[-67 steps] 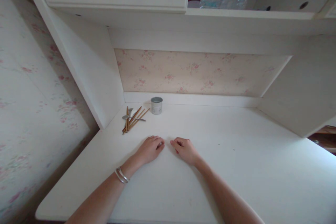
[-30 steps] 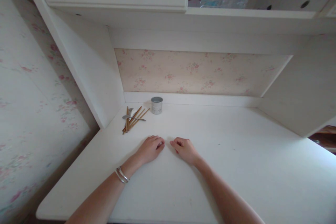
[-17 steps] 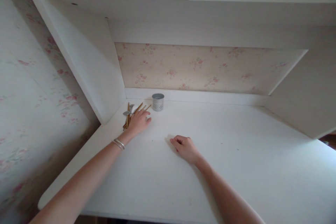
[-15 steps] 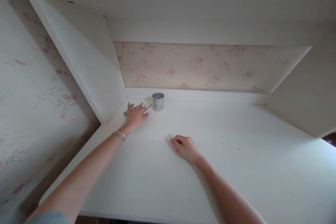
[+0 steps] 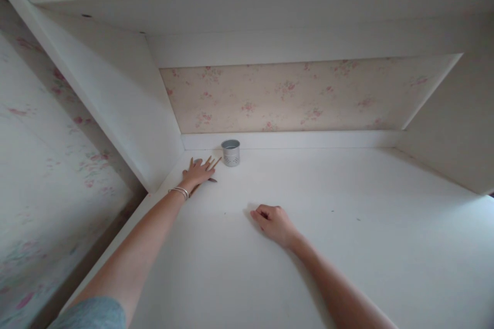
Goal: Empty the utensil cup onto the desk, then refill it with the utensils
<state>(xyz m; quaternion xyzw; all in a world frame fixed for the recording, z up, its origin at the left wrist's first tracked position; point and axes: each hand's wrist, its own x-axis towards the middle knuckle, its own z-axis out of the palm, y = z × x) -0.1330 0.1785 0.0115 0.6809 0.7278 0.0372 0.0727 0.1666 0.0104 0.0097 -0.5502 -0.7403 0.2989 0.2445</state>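
White desktop [image 5: 347, 252] stretches beyond curled right hand [image 5: 274, 223], splayed left hand [image 5: 196, 174] over chopsticks [image 5: 216, 164] near the back edge [image 5: 309, 148].

Chopsticks [image 5: 216, 163] left of frame centre, partly under left hand [image 5: 196, 174]; cup [image 5: 231, 157] just right, on desk [image 5: 216, 257]; right hand [image 5: 275, 223] lower centre.

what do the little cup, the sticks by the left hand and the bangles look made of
Cup: probably metal, satin grey, from its even sheen and thin rim, though painted plastic is possible. Sticks: likely wood or bamboo, from their tan-brown colour; too small to judge the finish. Bangles: seemingly polished metal, from their silvery shine.
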